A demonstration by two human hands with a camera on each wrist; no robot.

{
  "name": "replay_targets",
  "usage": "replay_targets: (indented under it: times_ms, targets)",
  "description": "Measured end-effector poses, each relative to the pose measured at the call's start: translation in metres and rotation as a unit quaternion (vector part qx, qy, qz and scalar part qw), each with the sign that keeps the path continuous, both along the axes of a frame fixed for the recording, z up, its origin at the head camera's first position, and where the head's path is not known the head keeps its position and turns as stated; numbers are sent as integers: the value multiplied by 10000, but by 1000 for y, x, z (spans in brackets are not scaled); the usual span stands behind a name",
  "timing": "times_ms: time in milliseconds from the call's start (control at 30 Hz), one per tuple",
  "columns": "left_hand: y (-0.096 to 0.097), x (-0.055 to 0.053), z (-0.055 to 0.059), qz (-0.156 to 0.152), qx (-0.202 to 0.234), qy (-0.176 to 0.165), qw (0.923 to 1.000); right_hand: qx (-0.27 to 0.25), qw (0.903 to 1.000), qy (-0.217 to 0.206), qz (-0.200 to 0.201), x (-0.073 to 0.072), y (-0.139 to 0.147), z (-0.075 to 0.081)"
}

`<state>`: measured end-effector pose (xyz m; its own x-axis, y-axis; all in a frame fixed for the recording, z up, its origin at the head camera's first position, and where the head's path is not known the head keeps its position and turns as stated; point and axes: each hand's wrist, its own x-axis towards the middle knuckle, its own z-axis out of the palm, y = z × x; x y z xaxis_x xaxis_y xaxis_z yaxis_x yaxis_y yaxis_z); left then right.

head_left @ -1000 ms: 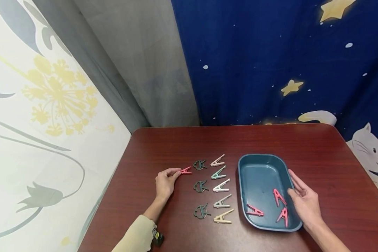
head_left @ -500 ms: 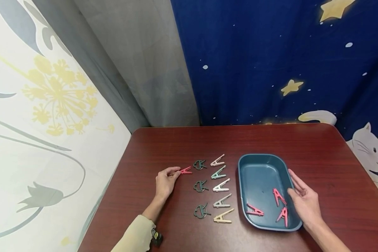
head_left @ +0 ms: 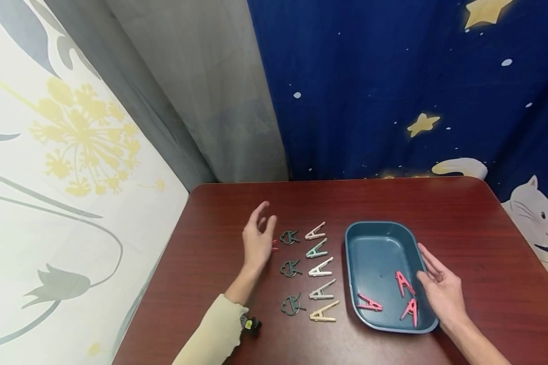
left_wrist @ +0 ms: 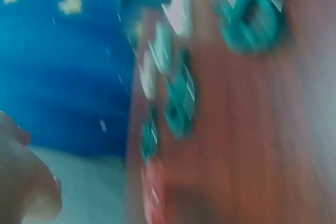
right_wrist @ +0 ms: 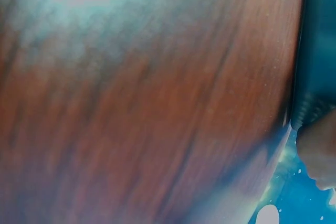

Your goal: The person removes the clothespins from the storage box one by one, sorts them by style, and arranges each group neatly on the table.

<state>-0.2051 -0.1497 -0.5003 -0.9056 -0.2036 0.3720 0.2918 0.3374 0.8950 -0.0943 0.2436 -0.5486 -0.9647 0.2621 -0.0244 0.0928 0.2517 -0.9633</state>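
My left hand is raised over the table with its fingers spread and nothing in them. Just behind it lies a red clothespin, mostly hidden by the hand in the head view. The left wrist view shows that red clothespin blurred on the wood, apart from the hand. At the right, my right hand grips the rim of a blue plastic basin, thumb at the edge. Inside the basin lie three red clothespins, one at the left and two near the right wall.
Between the left hand and the basin runs a column of several pale clothespins, including a mint one and a yellow one. Left of it are three dark green round clips. Curtains stand behind the brown table.
My left hand has let go of the red clothespin, which stays on the table left of the green clips. The hand has risen and moved right and away from me. The right hand stays put.
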Motion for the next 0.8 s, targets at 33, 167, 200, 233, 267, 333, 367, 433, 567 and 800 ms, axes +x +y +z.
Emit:
replay_targets:
  times_ms: [33, 167, 200, 233, 267, 333, 367, 433, 567, 800]
  targets:
    - [11, 0, 4, -126, 82, 99, 9998, 2, 10000, 1, -4, 0, 0, 0]
    - [61, 6, 17, -647, 334, 185, 9972, -12, 10000, 0, -16, 0, 0, 0]
    - [74, 8, 19, -767, 365, 179, 9962, -23, 10000, -2, -17, 0, 0, 0]
    - [87, 11, 20, -884, 405, 109, 9952, -40, 10000, -9, -18, 0, 0, 0]
    - [99, 15, 20, -978, 423, 40, 9943, -46, 10000, -20, -23, 0, 0, 0]
    - [123, 22, 18, -1176, 504, -143, 9917, -37, 10000, -57, -27, 0, 0, 0]
    - [134, 25, 16, -1280, 561, -236, 9899, -42, 10000, -76, -26, 0, 0, 0]
    - [155, 33, 10, -1410, 578, -468, 9872, -37, 9999, -105, -20, 0, -1, 0]
    - [188, 46, -3, -1525, 269, -925, 9836, -22, 10000, -86, -13, 1, -1, -1]
    - [223, 61, -21, -1847, -368, -1729, 9668, -29, 9999, -103, 4, 1, -1, 0]
